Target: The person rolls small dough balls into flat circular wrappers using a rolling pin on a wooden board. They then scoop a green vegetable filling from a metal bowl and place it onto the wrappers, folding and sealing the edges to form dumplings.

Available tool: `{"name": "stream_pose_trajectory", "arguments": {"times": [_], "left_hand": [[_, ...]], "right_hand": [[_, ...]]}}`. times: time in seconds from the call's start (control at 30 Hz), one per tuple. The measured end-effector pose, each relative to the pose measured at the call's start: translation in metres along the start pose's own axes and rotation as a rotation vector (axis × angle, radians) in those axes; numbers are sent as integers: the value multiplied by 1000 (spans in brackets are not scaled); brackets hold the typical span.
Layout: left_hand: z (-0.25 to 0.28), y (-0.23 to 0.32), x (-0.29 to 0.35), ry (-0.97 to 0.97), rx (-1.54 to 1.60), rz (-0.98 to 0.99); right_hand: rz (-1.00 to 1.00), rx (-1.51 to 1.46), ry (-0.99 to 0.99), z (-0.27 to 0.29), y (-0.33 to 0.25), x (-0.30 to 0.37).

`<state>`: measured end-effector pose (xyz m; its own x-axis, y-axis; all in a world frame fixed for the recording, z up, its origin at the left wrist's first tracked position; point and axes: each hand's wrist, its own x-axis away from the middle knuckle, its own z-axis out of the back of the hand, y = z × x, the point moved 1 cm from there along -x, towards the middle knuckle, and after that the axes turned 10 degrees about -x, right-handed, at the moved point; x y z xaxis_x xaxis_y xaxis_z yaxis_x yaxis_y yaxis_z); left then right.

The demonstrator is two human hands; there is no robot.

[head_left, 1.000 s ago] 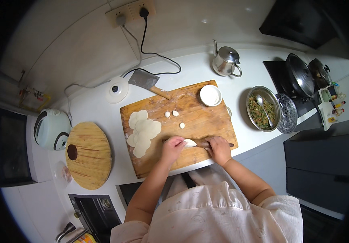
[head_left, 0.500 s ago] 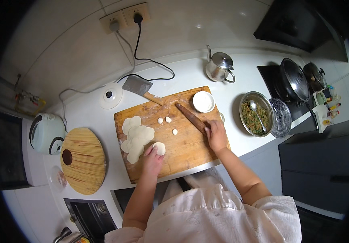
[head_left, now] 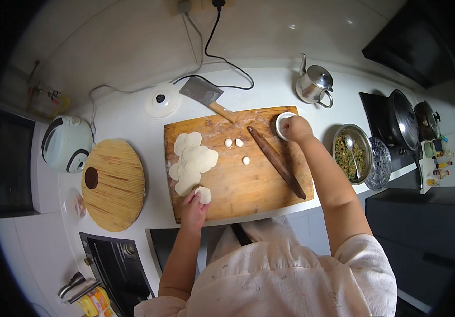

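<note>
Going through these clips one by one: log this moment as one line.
left hand: laying dough wrapper by wrapper stack | right hand: in white bowl | rolling pin: lying free on cutting board

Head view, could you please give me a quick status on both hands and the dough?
Left hand laying a wrapper by the stack. Right hand in the small bowl. Rolling pin loose on the board.
</note>
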<state>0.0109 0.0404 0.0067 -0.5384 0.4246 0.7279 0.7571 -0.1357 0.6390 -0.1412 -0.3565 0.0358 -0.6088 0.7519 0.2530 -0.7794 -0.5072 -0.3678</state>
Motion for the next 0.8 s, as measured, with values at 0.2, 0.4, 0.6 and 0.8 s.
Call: {"name": "stream_pose_trajectory", "arguments": {"times": [0.2,0.4,0.6,0.8], "left_hand": [[23,-4,-2,9,21,-22],[32,-7,0,5,31,-35],[41,-9,5,12,-17,-43],[47,-15,12,0,-51,-17]], "right_hand": [[168,-522,-171,3,-61,97],[374,-408,149,-87,-71,186],[507,-181,-134,-152,-115,212],[641,-173,-275,-154,-140,177]]}}
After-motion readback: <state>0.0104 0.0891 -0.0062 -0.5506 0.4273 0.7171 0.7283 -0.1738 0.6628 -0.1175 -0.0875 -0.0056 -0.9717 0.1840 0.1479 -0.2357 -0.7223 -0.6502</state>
